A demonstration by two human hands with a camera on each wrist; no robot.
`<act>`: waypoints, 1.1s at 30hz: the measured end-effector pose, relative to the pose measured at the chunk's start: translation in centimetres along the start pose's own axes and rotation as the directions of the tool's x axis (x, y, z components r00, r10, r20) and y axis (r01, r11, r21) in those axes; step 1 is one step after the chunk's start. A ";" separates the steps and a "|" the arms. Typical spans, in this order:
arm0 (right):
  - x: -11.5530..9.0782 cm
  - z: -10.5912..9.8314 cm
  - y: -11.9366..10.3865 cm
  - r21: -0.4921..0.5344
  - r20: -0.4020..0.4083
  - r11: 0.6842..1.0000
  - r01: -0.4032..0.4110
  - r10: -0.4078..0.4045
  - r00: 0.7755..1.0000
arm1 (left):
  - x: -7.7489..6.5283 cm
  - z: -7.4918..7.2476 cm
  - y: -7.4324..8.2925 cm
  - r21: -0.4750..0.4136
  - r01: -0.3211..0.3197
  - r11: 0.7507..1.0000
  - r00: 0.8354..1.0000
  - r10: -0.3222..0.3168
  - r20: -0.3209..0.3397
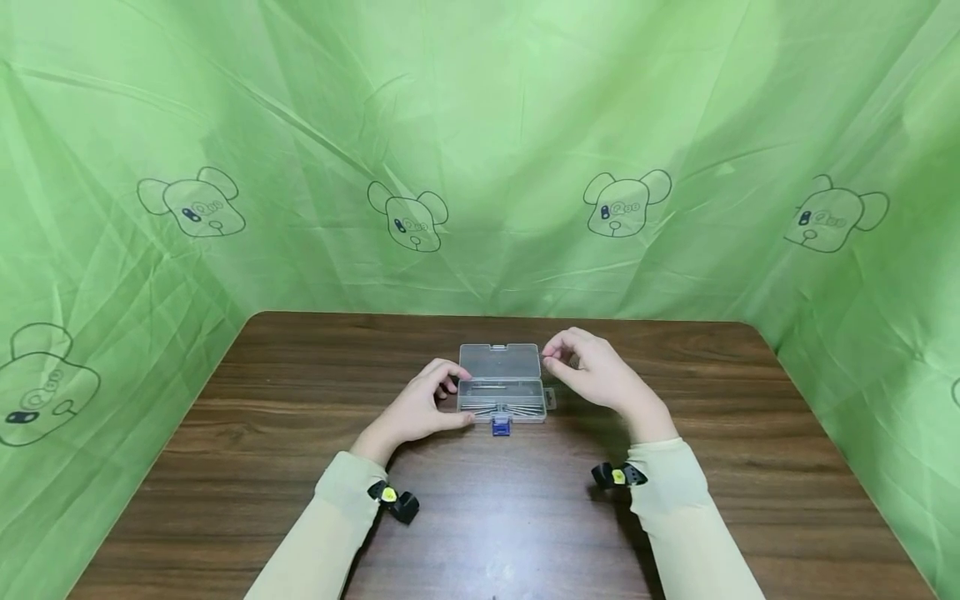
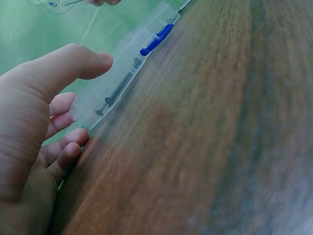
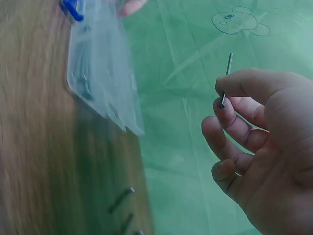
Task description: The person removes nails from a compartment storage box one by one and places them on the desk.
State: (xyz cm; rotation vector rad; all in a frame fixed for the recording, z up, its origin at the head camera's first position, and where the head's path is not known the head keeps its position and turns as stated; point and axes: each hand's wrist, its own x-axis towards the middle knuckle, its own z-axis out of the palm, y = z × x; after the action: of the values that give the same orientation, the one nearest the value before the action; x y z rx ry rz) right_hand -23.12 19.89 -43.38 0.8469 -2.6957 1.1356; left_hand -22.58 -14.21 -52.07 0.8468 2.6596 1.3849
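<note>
A clear plastic box [image 1: 501, 390] lies on the table with its lid [image 1: 498, 362] tipped back and a blue latch [image 1: 501, 427] at its front. Metal nails [image 2: 117, 88] with flat heads lie inside along the front. My left hand [image 1: 420, 407] holds the box by its left end, thumb at the front corner and fingers toward the back. To the right of the lid, my right hand [image 1: 592, 371] is raised. Between thumb and forefinger it pinches a single nail [image 3: 225, 81], head down in the right wrist view.
Several loose nails [image 3: 121, 199] lie on the brown wooden table [image 1: 262, 433] to the right of the box. A clear hanging tab [image 1: 551, 398] sticks out from the box's right end. Green cloth [image 1: 480, 125] with printed bear heads surrounds the table's back and sides.
</note>
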 end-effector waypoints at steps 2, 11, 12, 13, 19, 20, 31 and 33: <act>-0.4 -0.8 0.2 -0.021 -0.009 1.000 -0.022 0.022 1.000 | 0.0 0.0 0.0 -0.001 0.001 1.000 1.000 -0.001 0.000; -3.0 -4.8 2.5 -0.084 -0.055 0.980 -0.180 0.176 0.983 | 0.1 0.1 -0.1 -0.013 0.009 1.000 1.000 -0.009 0.004; -3.2 -5.1 2.8 -0.088 -0.067 0.977 -0.193 0.187 0.980 | 0.1 0.1 -0.1 -0.014 0.009 1.000 1.000 -0.009 0.003; -3.5 -5.4 3.1 -0.090 -0.081 0.975 -0.205 0.198 0.977 | 0.1 0.1 -0.1 -0.014 0.012 1.000 1.000 -0.012 0.003; -5.1 -6.4 5.1 -0.099 -0.160 0.955 -0.279 0.261 0.952 | 0.0 0.0 0.0 -0.014 0.016 1.000 1.000 -0.016 0.006; -5.4 -6.5 5.5 -0.107 -0.167 0.952 -0.288 0.268 0.949 | 0.0 0.0 0.0 -0.014 0.016 1.000 1.000 -0.015 0.005; -7.7 -7.1 8.8 -0.179 -0.148 0.913 -0.366 0.342 0.928 | 0.1 0.1 -0.2 -0.012 0.014 1.000 1.000 -0.014 0.005; -8.1 -7.0 9.3 -0.184 -0.124 0.906 -0.382 0.364 0.923 | 0.1 0.0 -0.1 -0.009 0.011 1.000 1.000 -0.011 0.005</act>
State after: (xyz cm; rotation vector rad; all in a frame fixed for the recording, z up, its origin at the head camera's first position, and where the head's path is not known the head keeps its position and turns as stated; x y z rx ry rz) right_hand -22.07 33.62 -46.60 0.2459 -2.9107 0.8977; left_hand -22.68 -14.23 -52.17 0.8329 2.6478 1.3894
